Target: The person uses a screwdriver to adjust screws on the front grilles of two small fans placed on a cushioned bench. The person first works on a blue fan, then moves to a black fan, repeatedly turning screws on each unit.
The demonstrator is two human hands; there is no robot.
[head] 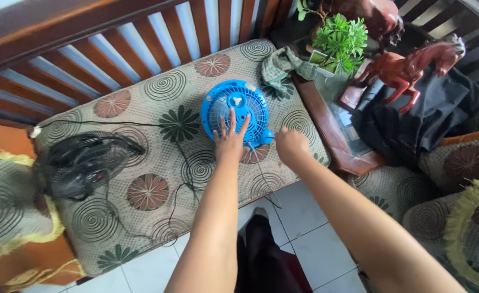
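A small blue fan (234, 107) lies face up on the patterned seat cushion (142, 157) of a wooden bench. My left hand (230, 139) rests flat on the lower part of its round grille, fingers spread. To the right of the fan's base, my right hand (291, 146) hovers with its fingers curled in; whether it holds anything cannot be told. A thin cord (264, 176) runs from the fan's base down over the seat's front edge.
A black fan (82, 163) lies at the seat's left end, its cord trailing across the cushion. A checked cloth (280, 68) sits at the back right. A wooden side table (331, 130) carries a green plant (339, 38), a red horse figure (413, 68) and dark cloth (413, 122).
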